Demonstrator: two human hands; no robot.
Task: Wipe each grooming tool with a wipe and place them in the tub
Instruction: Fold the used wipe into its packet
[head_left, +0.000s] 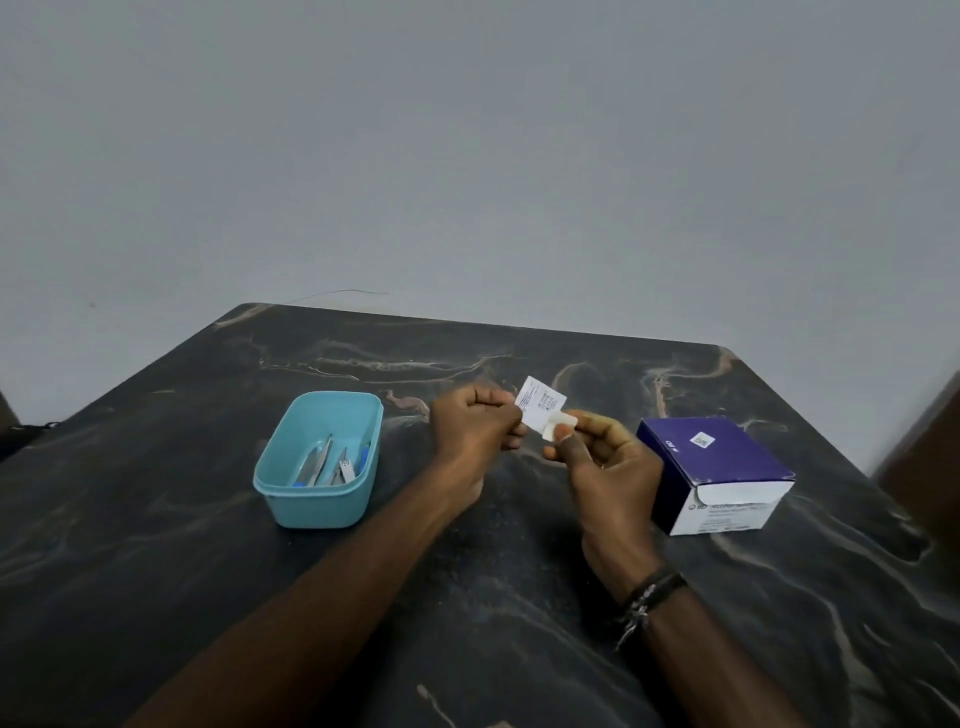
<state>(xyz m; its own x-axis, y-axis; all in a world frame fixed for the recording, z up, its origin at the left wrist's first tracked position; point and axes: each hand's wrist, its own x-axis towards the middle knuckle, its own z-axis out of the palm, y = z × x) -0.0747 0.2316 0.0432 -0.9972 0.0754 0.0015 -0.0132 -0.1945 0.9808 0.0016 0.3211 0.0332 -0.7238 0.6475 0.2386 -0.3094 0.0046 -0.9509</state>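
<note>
Two hands met above the table (156, 519): right hand (602, 467) pinched the wipe (562, 422), left hand (475, 426) pinched its torn sachet (540, 401). Step judged: unpacking; next, drawing the wipe free. Farther left, grooming tools (327, 462) lay in the tub (311, 506); box (717, 467) right.

"BD" legible on white front of purple box (719, 475); remaining lines there blurred. Small print on sachet (540, 402) unreadable.
</note>
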